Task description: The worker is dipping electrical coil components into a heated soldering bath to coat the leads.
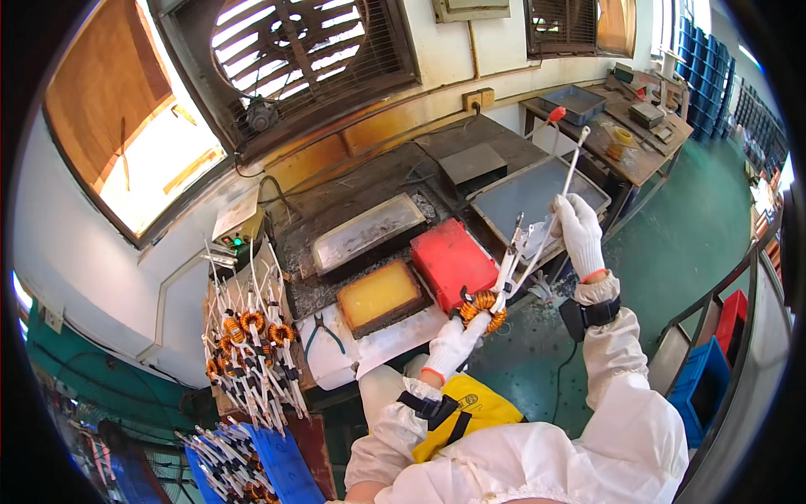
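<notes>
My left hand [453, 346], in a white glove, grips a toroid coil [485, 312] wound with copper-coloured wire, just in front of a red box [453, 259]. Several white-sleeved leads rise from the coil. Up and to the right, my gloved right hand [579, 231] is closed on one long white lead [573, 164], whose tip sticks up above the fingers. The lead slants down toward the coil. Left of my left hand, a shallow pan [379, 297] holds an amber-yellow mass. Pliers [324, 338] with dark handles lie beside it on a white sheet.
A rectangular metal pot [369, 233] with a silvery surface stands behind the pan. More coils with leads [252, 336] are piled at left, above a blue bin [290, 466]. A grey tray [537, 202] lies behind my right hand. A blue crate [701, 391] stands at right.
</notes>
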`<state>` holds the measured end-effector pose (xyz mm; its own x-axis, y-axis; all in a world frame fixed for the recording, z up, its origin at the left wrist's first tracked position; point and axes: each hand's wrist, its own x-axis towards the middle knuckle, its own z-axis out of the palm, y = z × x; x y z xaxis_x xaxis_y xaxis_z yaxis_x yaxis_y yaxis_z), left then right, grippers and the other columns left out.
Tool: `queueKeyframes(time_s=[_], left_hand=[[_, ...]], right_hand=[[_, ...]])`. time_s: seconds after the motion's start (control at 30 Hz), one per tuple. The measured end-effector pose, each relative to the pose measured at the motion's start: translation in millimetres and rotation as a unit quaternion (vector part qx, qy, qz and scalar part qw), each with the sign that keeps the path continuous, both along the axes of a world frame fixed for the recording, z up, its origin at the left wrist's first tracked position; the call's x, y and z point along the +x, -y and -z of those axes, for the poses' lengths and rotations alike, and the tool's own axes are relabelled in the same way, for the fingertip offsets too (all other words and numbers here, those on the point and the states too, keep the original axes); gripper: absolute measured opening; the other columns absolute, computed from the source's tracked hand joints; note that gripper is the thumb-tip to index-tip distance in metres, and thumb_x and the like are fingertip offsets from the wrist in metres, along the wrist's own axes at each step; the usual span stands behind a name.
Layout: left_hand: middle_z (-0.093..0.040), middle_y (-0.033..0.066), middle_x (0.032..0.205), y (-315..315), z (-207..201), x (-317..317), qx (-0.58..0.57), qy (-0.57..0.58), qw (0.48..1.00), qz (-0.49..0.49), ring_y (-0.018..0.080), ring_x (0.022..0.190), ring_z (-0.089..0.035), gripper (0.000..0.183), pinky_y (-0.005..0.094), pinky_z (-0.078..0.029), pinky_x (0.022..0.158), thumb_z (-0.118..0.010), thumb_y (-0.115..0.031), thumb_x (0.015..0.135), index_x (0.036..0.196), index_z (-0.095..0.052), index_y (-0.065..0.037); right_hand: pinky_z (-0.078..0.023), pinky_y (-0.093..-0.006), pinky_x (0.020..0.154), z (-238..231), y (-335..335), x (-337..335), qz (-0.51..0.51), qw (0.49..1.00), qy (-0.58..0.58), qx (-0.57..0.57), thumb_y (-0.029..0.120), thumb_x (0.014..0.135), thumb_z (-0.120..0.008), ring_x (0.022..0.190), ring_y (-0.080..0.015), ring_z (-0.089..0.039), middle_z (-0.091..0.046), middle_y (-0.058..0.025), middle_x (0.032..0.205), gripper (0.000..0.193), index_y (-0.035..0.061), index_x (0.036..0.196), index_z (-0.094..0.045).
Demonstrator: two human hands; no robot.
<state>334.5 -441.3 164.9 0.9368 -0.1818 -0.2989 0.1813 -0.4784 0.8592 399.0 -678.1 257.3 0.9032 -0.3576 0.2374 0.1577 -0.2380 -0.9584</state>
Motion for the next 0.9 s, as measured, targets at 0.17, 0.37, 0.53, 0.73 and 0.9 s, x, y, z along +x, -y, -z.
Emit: queueKeyframes(time_s=[0.17, 0.37, 0.53, 0.73, 0.9], left_hand=[[-0.058, 0.0031, 0.065, -4, 16, 1, -0.186, -0.102, 0.974, -0.084, 0.0123, 0.054, -0.053, 0.051, 0.0251, -0.042, 0.051, -0.052, -0.053, 0.083, 0.088, -0.060, -0.003], [-0.059, 0.0042, 0.068, -3, 7, 2, -0.411, -0.202, 0.887, -0.059, 0.0133, 0.050, -0.053, 0.043, 0.0261, -0.045, 0.046, -0.039, -0.047, 0.092, 0.096, -0.057, -0.008], [-0.063, 0.0056, 0.074, -7, 4, -3, -0.493, -0.263, 0.829, -0.030, 0.0138, 0.051, -0.054, 0.043, 0.0269, -0.047, 0.048, -0.035, -0.046, 0.094, 0.099, -0.058, -0.010], [-0.063, 0.0057, 0.078, -16, 27, 3, -0.401, -0.219, 0.889, -0.030, 0.0151, 0.057, -0.058, 0.047, 0.0258, -0.048, 0.051, -0.032, -0.049, 0.094, 0.100, -0.058, -0.009], [-0.062, 0.0090, 0.083, -19, 35, 4, -0.148, 0.067, 0.986, -0.045, 0.0223, 0.072, -0.062, 0.050, 0.0323, -0.050, 0.066, -0.038, -0.052, 0.091, 0.107, -0.051, -0.007]], right_hand=[[-0.038, -0.0197, 0.045, 2, -11, 3, -0.024, 0.997, 0.021, 0.072, 0.029, 0.091, -0.050, 0.050, -0.0054, -0.047, -0.056, -0.0010, 0.065, 0.029, 0.0020, 0.101, -0.057], [-0.048, -0.0263, 0.068, 67, -39, -20, -0.104, 0.990, -0.040, 0.090, 0.028, 0.092, -0.048, 0.073, -0.0138, -0.059, -0.061, -0.0090, 0.087, 0.032, -0.0002, 0.108, -0.050], [-0.047, -0.0306, 0.085, 140, -76, -31, -0.325, 0.940, -0.016, 0.097, 0.027, 0.092, -0.050, 0.101, -0.0184, -0.054, -0.052, -0.0096, 0.115, 0.044, 0.0010, 0.126, -0.042], [-0.047, -0.0235, 0.078, 124, -111, -42, -0.292, 0.825, -0.183, 0.447, 0.024, 0.090, -0.052, 0.088, -0.0114, -0.056, -0.058, -0.0036, 0.101, 0.037, 0.0065, 0.122, -0.048], [-0.046, -0.0239, 0.076, 120, -123, -40, -0.242, 0.910, -0.128, 0.313, 0.027, 0.089, -0.055, 0.086, -0.0114, -0.056, -0.058, -0.0045, 0.100, 0.037, 0.0060, 0.119, -0.050]])
